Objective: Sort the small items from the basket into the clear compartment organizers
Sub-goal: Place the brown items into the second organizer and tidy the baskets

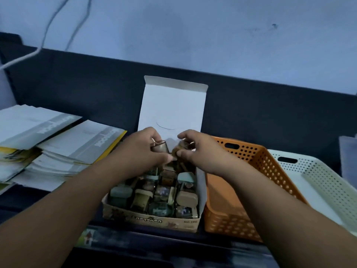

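An open cardboard box (152, 220) sits in front of me, its white lid (172, 107) standing upright at the back. Rows of small clear-cased items (154, 196) with green and beige caps fill it. My left hand (141, 151) is shut on one clear brownish item (158, 147) above the box's far end. Right beside it, my right hand (199, 149) holds a second small brown item (178, 149). The two items nearly touch. An orange perforated basket (257, 163) stands just right of the box; I cannot see anything inside it.
A white perforated basket (316, 178) stands right of the orange one. Stacks of white and yellow booklets (58, 144) lie on the left. A dark padded surface (251, 113) runs behind everything, with a white cable (25, 57) at the upper left.
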A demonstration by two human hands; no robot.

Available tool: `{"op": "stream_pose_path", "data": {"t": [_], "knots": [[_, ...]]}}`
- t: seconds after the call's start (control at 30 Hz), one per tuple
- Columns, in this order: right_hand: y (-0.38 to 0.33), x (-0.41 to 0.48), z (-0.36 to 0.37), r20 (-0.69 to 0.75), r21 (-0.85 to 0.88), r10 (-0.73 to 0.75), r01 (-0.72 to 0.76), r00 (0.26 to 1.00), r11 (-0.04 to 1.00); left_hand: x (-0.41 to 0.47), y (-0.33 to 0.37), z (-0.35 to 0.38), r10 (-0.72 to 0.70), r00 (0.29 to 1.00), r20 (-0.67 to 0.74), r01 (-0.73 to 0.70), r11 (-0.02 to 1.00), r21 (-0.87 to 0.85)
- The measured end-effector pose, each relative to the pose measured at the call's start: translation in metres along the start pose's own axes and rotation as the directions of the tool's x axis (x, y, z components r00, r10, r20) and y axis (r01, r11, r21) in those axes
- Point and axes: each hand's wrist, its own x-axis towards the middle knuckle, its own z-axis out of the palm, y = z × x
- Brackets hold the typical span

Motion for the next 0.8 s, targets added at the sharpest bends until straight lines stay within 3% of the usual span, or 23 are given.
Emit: {"op": "stream_pose_path", "data": {"t": [0.13,0.27,0.4,0.5,0.63,0.8], "knots": [[0.011,-0.045,-0.034,-0.140,0.129,0.044,-0.026,0.989,0.991,-0.011,0.039,0.018,0.037,0.999,-0.030,-0.042,0.980,-0.196],[0.033,-0.110,-0.069,-0.234,0.192,0.089,-0.043,0.968,0.980,-0.030,0.088,0.060,0.048,0.996,0.073,-0.015,0.918,-0.397],[0.073,-0.192,-0.099,-0.251,0.394,0.230,-0.117,0.940,0.911,-0.056,0.143,0.119,0.080,0.984,0.159,0.009,0.870,-0.493],[0.109,-0.263,-0.125,-0.260,0.499,0.344,-0.180,0.902,0.848,-0.083,0.195,0.175,0.059,0.961,0.272,0.118,0.799,-0.590],[0.157,-0.354,-0.155,-0.250,0.682,0.512,-0.226,0.822,0.695,-0.123,0.263,0.255,0.048,0.900,0.433,0.297,0.660,-0.691],[0.208,-0.454,-0.191,-0.219,0.888,0.641,-0.122,0.735,0.444,-0.162,0.329,0.343,0.180,0.736,0.653,0.447,0.596,-0.667]]}}
